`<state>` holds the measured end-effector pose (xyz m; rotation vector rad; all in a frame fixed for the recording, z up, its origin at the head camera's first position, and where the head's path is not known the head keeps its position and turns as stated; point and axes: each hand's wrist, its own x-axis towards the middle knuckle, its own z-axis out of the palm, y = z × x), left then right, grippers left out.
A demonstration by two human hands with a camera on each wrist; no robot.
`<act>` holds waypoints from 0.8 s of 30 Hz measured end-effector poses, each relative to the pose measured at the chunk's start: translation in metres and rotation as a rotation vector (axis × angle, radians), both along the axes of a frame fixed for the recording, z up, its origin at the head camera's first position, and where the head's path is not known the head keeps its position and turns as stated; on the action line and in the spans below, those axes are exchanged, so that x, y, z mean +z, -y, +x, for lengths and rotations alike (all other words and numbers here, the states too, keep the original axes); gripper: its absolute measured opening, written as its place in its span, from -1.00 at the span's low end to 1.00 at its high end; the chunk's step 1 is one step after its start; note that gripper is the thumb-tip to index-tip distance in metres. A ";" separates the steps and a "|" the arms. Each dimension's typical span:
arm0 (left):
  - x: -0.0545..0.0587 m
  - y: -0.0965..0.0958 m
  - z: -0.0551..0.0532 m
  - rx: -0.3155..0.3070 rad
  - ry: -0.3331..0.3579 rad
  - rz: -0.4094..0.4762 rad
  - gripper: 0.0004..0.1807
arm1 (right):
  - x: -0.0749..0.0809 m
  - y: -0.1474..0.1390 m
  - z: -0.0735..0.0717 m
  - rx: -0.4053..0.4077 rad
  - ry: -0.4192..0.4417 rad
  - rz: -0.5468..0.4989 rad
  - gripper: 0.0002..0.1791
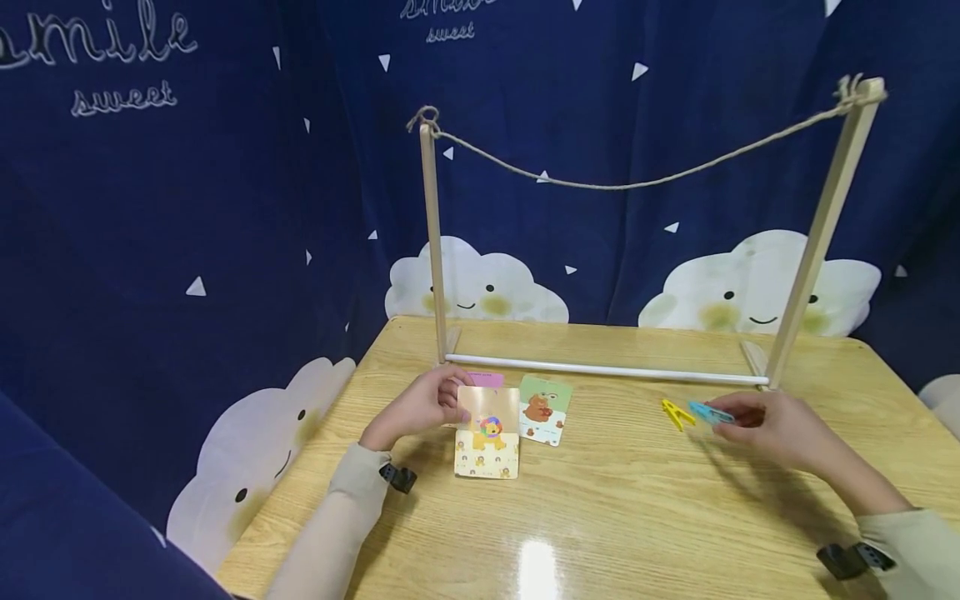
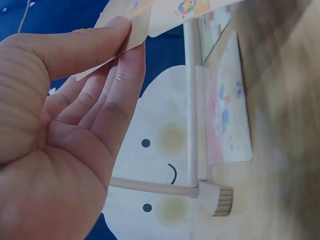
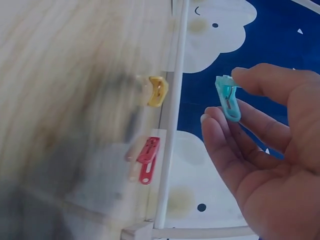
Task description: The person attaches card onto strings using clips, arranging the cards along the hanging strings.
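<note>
My left hand [image 1: 420, 406] pinches a card with a lion [image 1: 487, 450] by its left edge, thumb on the front. The card is raised off the table, as the left wrist view shows. Behind it lie a green-and-white bear card [image 1: 546, 408] and a pink card [image 1: 486, 380], the latter partly covered. Between thumb and fingers of my right hand [image 1: 783, 429] is a light blue clothespin [image 1: 708, 412], held above the table. A yellow clothespin [image 1: 677, 414] lies just left of it. The right wrist view also shows a red clothespin [image 3: 148, 157] on the table, hidden in the head view.
A wooden frame with two posts [image 1: 825, 221] stands at the table's back. A sagging rope [image 1: 615, 187] is tied between the post tops, and a white rod [image 1: 600, 367] runs low between them. A dark blue curtain [image 1: 525, 92] hangs behind the wooden table [image 1: 637, 517].
</note>
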<state>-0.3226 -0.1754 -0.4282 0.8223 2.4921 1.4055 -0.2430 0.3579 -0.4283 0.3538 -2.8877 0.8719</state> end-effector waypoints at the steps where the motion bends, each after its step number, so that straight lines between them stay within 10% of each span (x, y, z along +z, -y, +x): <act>1: 0.002 0.000 0.000 0.008 0.001 -0.002 -0.48 | 0.002 0.001 0.000 -0.001 -0.007 0.002 -0.57; 24: 0.055 -0.003 -0.021 0.076 -0.106 0.042 -0.54 | 0.063 0.027 -0.010 -0.008 -0.195 -0.084 -0.66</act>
